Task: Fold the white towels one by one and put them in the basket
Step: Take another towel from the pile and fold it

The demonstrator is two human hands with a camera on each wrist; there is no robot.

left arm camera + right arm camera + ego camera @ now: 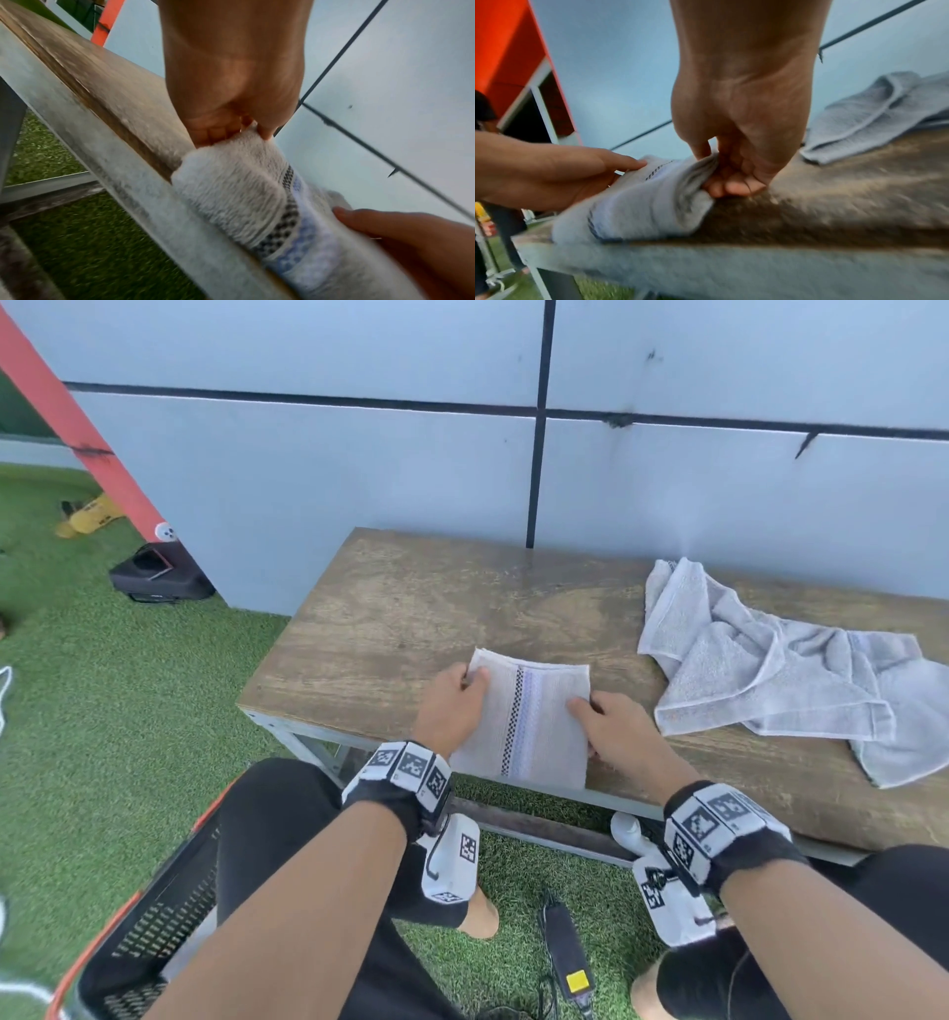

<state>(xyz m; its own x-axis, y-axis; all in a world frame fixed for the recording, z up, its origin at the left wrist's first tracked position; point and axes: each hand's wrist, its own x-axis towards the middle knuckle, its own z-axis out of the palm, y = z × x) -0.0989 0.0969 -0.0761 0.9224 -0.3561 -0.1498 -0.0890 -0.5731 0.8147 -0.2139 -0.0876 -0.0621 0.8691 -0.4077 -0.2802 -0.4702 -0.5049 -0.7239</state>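
Observation:
A folded white towel (529,721) with a black checked stripe and a blue band lies at the front edge of the wooden table (390,618), its near end hanging slightly over. My left hand (454,703) pinches its left edge (246,134) between thumb and fingers. My right hand (603,721) grips the right edge, thumb on top and fingers tucked under the fold (721,178). Down at the lower left stands a black basket with an orange rim (154,916), beside my left leg.
Crumpled white towels (780,670) lie on the right part of the table, against the pale panelled wall (359,469). Green artificial grass (102,690) surrounds the table. A black power adapter with a cable (565,947) lies on the grass between my legs.

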